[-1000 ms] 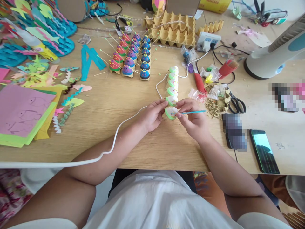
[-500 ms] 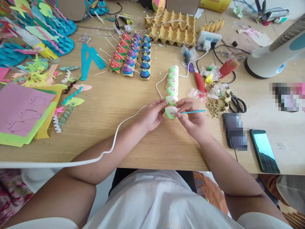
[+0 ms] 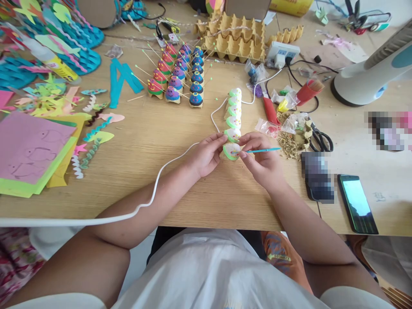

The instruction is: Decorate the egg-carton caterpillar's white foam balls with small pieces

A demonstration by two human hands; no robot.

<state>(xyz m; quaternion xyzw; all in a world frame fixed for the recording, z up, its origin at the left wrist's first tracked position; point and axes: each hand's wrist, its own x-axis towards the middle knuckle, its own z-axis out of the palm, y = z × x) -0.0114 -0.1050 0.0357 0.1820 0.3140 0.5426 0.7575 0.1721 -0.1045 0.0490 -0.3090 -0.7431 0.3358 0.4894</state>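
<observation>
Wood-grained tabletop (image 3: 154,128) carries paper sheets (image 3: 35,146) at left, three painted bumpy rows (image 3: 176,83), then the left hand (image 3: 207,156) gripping the near part of a white-and-green bumpy strip (image 3: 233,111); the right hand (image 3: 261,162) pinches a blue stick (image 3: 267,149), tip at the nearest bump (image 3: 229,151); farther right, a phone (image 3: 357,204).

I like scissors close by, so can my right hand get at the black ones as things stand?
Probably yes: the black scissors' handles lie uncovered to the right, but your right hand holds a blue stick, and brown scraps lie between.
</observation>
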